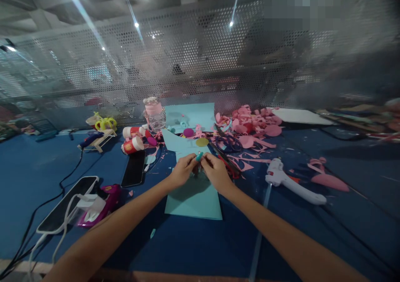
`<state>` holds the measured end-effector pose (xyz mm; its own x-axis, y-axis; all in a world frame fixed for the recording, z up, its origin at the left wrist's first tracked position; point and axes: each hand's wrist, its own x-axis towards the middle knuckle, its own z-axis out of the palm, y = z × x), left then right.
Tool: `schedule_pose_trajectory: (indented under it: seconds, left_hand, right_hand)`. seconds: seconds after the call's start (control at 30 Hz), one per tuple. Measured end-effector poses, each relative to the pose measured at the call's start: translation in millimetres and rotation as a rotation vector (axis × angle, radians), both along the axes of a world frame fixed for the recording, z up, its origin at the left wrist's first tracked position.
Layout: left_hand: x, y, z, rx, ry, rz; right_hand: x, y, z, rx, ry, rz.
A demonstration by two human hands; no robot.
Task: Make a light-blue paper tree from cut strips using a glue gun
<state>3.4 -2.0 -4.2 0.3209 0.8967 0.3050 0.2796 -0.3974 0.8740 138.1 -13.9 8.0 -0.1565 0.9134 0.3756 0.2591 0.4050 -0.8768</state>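
Note:
Both my hands meet over the middle of the table. My left hand (183, 170) and my right hand (217, 171) pinch a small teal piece (199, 156) between their fingertips; its exact kind is too small to make out. Beneath them lies a sheet of light teal foam or paper (193, 202), with another teal sheet (171, 141) just beyond. Close to the right fingers rest scissors with red handles (233, 169), partly hidden by that hand. A yellow disc (202, 142) and a purple disc (188, 132) sit a little past my fingertips.
A white glue gun (290, 184) lies at the right, near a pile of pink scraps (250, 123). On the left are a black phone (133, 169), a white-edged phone (68, 205) with cables, paper cups (133, 145) and a pink-lidded bottle (154, 117). A perforated metal screen (187, 65) stands behind.

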Motion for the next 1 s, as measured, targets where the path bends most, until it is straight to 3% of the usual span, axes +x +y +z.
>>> schedule_pose_trajectory:
  seconds: [0.17,0.4,0.7,0.83,1.0]
  left_hand:
    - [4.1,-5.1,0.6,-0.031,-0.014,0.098]
    - [3.7,-6.1,6.3,-0.06,-0.043,0.104]
    - [4.2,-7.3,8.9,-0.123,-0.158,0.1]
    - [3.7,-8.7,10.0,-0.16,-0.163,0.037]
    - [-0.1,-3.8,6.7,-0.084,-0.101,0.017]
  right_hand:
    - [-3.9,-0.8,-3.6,-0.04,0.107,-0.007]
    - [-7.6,1.0,-7.3,-0.104,0.242,0.055]
    - [-6.3,0.0,-5.5,-0.095,0.173,0.043]
    - [-6.2,1.2,-5.5,-0.072,0.157,0.026]
    - [-5.7,1.0,-5.4,-0.052,0.133,0.026]
